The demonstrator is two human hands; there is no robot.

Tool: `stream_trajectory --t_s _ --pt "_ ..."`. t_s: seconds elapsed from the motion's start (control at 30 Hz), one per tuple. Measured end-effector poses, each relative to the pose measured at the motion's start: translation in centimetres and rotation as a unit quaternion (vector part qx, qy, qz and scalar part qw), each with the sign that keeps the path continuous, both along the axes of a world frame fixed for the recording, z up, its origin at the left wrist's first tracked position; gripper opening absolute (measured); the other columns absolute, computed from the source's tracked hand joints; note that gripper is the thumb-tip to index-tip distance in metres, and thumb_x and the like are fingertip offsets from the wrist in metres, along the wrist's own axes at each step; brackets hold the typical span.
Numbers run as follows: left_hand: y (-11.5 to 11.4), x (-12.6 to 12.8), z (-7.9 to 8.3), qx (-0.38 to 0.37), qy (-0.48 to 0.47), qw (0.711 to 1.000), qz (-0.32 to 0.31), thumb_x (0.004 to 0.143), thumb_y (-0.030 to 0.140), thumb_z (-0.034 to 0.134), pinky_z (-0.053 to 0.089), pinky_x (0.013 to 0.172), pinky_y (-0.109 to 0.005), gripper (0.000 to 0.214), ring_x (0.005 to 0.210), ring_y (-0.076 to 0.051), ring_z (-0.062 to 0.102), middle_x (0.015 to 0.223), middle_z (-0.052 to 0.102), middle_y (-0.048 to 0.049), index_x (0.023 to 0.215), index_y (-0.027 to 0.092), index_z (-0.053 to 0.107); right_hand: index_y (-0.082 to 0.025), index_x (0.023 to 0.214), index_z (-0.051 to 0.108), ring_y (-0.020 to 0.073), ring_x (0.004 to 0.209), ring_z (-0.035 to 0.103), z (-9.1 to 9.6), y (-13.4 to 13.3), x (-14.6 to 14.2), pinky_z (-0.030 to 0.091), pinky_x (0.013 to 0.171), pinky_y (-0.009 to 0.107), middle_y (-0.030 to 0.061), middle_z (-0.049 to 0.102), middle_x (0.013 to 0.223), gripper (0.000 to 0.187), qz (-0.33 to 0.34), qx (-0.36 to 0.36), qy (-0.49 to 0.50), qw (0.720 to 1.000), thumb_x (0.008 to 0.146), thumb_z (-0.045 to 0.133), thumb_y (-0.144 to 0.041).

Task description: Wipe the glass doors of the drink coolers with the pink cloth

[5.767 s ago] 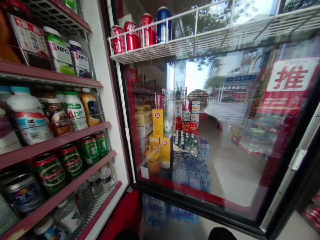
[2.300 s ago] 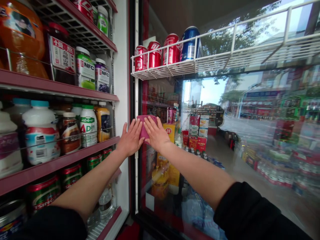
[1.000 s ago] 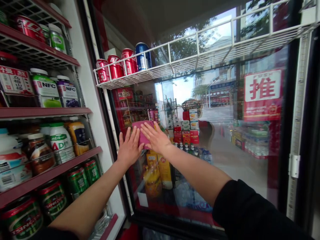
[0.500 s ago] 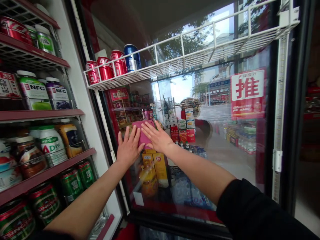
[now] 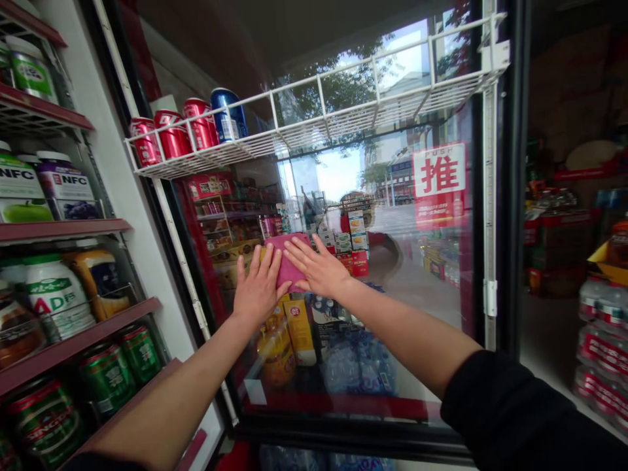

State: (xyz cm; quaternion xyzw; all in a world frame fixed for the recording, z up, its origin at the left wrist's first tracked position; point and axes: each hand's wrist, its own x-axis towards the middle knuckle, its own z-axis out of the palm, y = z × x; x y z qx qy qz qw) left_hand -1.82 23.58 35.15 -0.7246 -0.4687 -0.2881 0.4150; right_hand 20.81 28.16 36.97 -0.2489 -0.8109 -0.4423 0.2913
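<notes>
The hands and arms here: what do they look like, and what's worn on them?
The left hand and right hand are bare and five-fingered, no gloves, rings or watch visible. A plain black cloth sleeve ends partway along the right arm; on the left arm, only a sliver of black sleeve shows.

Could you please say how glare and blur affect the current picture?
Head view: bright sky shows in the glass door, where reflection and see-through are hard to separate; head view: the left hand, right hand and pink cloth look fairly sharp; head view: the dim goods at right are soft.
</notes>
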Motion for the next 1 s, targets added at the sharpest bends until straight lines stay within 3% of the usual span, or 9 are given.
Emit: stream_trajectory --t_s 0.33,0.8,1.0 --pt "0.0 4.5 0.4 -0.009 0.010 1.000 -0.019 0.107 0.057 0.049 -0.002 0.138 -0.071 0.083 0.174 -0.039 0.012 0.185 0.019 -0.0147 0.176 0.015 0.025 -0.008 0.175 0.021 0.0329 0.175 0.015 0.3 -2.0 5.4 0.007 0.141 0.070 0.0150 0.019 0.186 0.089 -0.053 -0.011 -0.013 0.998 0.106 0.057 -0.051" --pt "-0.5 11.2 0.6 -0.003 0.010 0.997 -0.072 0.106 0.059 0.047 0.000 0.138 -0.072 0.085 0.174 -0.040 0.012 0.185 0.019 -0.0139 0.177 0.019 0.020 -0.013 0.178 0.011 0.0321 0.175 0.009 0.1 -3.7 12.6 0.007 0.142 0.068 0.0140 0.019 0.185 0.095 -0.060 0.002 0.003 0.998 0.104 0.060 -0.049" --pt "-1.1 14.2 1.0 -0.010 0.015 0.996 -0.084 0.105 0.057 0.051 0.001 0.138 -0.073 0.085 0.174 -0.042 0.014 0.185 0.021 -0.0150 0.176 0.017 0.026 -0.012 0.177 0.013 0.0326 0.175 0.016 0.2 -4.8 15.5 0.004 0.142 0.068 0.0146 0.021 0.185 0.093 -0.075 -0.004 0.006 0.997 0.105 0.059 -0.049"
